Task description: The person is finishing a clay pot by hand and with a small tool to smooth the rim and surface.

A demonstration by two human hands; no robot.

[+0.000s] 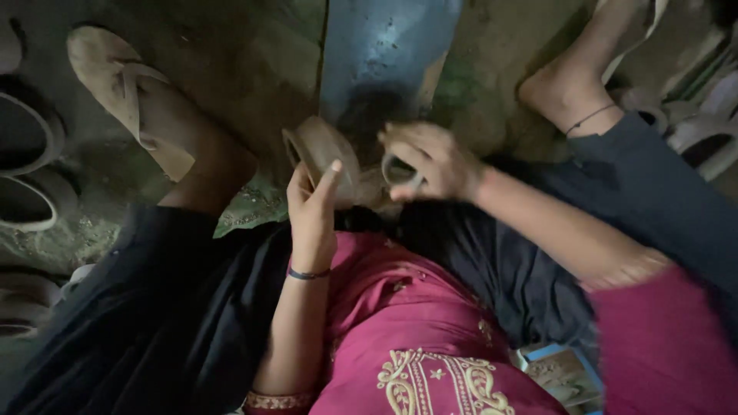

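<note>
I sit on the ground in a magenta top and dark trousers. My left hand (311,204) holds a brown clay bowl (323,150) tilted on its side, thumb up along its rim. My right hand (430,161) grips a small round metal-looking cup (400,170) right beside the bowl, its mouth turned toward me. Both hands meet over the gap between my knees, above a dark wet patch on a blue-grey slab (384,54).
My sandalled left foot (131,92) rests at upper left, my bare right foot (569,84) with a thin anklet at upper right. Several clay bowls (27,169) lie along the left edge. White plastic chair legs (707,115) stand at far right.
</note>
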